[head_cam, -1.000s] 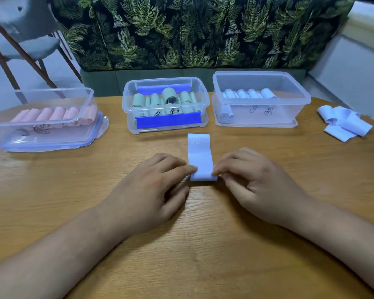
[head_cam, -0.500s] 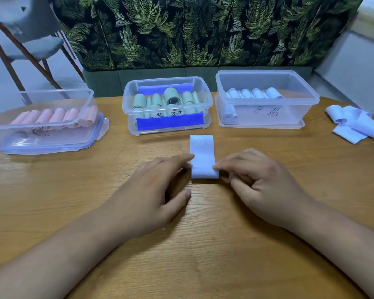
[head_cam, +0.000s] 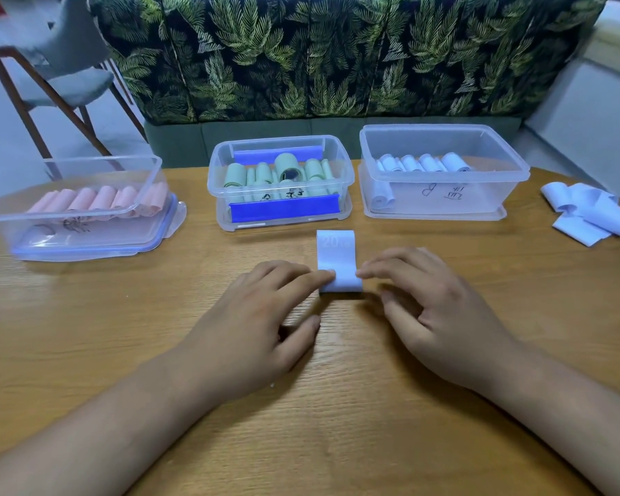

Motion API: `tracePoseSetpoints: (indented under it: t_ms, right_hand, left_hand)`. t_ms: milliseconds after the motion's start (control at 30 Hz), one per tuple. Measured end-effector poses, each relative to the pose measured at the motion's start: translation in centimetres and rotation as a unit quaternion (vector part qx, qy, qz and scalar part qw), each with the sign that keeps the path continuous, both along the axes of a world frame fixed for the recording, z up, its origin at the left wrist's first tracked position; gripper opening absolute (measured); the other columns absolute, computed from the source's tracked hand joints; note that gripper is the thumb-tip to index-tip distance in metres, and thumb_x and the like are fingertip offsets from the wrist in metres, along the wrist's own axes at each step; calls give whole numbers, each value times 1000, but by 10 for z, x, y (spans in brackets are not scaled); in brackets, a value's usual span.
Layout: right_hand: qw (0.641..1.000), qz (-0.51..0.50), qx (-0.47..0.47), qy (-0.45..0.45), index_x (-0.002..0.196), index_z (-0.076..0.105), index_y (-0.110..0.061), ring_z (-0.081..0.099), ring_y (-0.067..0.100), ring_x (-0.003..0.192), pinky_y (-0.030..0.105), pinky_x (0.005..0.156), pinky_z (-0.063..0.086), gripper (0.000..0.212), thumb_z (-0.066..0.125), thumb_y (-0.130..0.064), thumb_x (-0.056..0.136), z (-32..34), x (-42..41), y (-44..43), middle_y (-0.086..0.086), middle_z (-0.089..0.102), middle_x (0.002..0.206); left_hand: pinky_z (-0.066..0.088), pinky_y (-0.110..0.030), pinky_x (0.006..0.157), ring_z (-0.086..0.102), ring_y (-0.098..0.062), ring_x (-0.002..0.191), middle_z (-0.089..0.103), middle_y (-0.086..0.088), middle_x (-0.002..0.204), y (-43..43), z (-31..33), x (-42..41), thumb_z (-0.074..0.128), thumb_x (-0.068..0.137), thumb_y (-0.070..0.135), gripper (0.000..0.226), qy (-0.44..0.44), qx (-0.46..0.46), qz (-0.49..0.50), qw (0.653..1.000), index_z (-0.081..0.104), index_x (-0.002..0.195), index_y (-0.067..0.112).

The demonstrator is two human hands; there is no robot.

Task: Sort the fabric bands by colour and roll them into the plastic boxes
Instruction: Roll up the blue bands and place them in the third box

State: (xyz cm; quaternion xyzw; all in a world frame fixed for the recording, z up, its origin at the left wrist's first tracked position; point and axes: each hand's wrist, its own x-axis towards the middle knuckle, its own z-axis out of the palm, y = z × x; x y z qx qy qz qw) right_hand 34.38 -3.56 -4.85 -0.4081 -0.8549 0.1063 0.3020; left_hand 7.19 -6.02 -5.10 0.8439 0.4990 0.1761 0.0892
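1. Markings: band [head_cam: 336, 259] carries pale print "20" at its far end; the rest is illegible. Black marker scrawl on front walls of all 3 boxes, unreadable.
2. Surroundings: pink box [head_cam: 97, 241] at L w/ pink rolls; green box [head_cam: 344, 180] at ctr w/ green rolls and blue strips; white box [head_cam: 444, 205] at R w/ white rolls. Loose bands [head_cam: 587, 213] are piled at far R of table [head_cam: 337, 424]. Chair [head_cam: 68, 80] and leaf-print sofa back [head_cam: 337, 55] stand behind. Nothing lies between band and boxes.
3. Band lies flat in front of green box, near end rolled.
4. L hand [head_cam: 251, 323]: index straight, tip pressing roll's L edge; thumb apart, off band.
5. R hand [head_cam: 441, 309]: fingers lightly curved, index tip touching roll's R edge; thumb blurred, so pinch or press cannot be told.
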Motion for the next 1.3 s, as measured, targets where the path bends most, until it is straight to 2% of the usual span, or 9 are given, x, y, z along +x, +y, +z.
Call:
tracePoseSetpoints:
  t_ms: [133, 333, 433, 533, 767, 933, 1067, 1200, 1300]
  right_hand:
    - [999, 13, 2, -45, 121, 71, -24, 57, 17, 115, 46, 97, 50, 37, 56, -8, 92, -2, 0, 0, -15, 62, 128]
    - [999, 4, -9, -46, 122, 70, -25, 57, 17, 114, 47, 98, 49, 39, 55, -8, 90, -3, -1, 1, -17, 60, 131]
    - [999, 4, -11, -44, 124, 70, -26, 56, 16, 113, 46, 98, 49, 41, 55, -8, 89, -4, -1, 2, -18, 60, 131]
    - [999, 3, -22, -32, 127, 69, -28, 55, 13, 116, 44, 101, 49, 47, 55, -5, 88, -4, -1, 3, -22, 58, 133]
    - [997, 3, -74, -8, 140, 63, -35, 50, 5, 133, 35, 114, 42, 55, 53, -12, 90, -4, 3, 8, -27, 56, 143]
    - [989, -44, -112, 82, 143, 60, -38, 47, 4, 141, 29, 116, 40, 50, 49, -39, 94, 2, 8, 10, -26, 52, 150]
    - [985, -42, -127, 107, 142, 61, -36, 46, 9, 144, 39, 115, 45, 58, 63, -4, 94, 0, 10, 12, -23, 53, 148]
    - [985, -39, -127, 110, 140, 62, -36, 45, 8, 145, 34, 116, 43, 61, 64, 1, 92, 0, 9, 13, -23, 53, 147]
    - [984, -40, -130, 115, 138, 63, -36, 46, 6, 143, 25, 114, 42, 59, 65, 1, 93, 2, 9, 12, -24, 54, 146]
  left_hand:
    - [41, -42, 114, 40, -8, 142, 50, 18, 146, 2, -1, 1, 44, 102, 54, 58, 13, 1, 7, 1000, 41, 159, 39]
    - [36, -40, 119, 37, -9, 146, 43, 14, 157, 4, -3, -1, 47, 104, 55, 70, 3, 5, 6, 1000, 24, 167, 34]
    - [39, -39, 118, 44, -14, 142, 50, 6, 152, 3, 3, -2, 61, 105, 37, 60, -26, 51, -33, 998, 42, 159, 21]
    - [39, -36, 118, 50, -20, 138, 56, 2, 146, 2, 8, 5, 63, 104, 25, 45, 14, 106, -86, 991, 55, 148, 15]
    - [39, -40, 116, 47, -19, 140, 55, 10, 149, 8, 5, 9, 54, 103, 37, 48, 73, 118, -69, 988, 54, 149, 24]
    - [41, -42, 115, 49, -20, 139, 59, 10, 146, 30, 7, 14, 49, 103, 34, 40, 74, 114, -35, 990, 58, 142, 27]
    - [45, -46, 109, 51, -22, 135, 60, 8, 138, 51, 13, 19, 47, 103, 33, 34, 87, 101, -24, 991, 60, 133, 24]
    - [50, -48, 93, 54, -25, 114, 60, 1, 124, 69, 16, 24, 56, 100, 38, 32, 93, 101, 5, 991, 66, 125, 20]
    - [50, -48, 90, 51, -26, 104, 58, -1, 116, 78, 16, 28, 63, 101, 37, 31, 98, 97, 13, 990, 66, 125, 18]
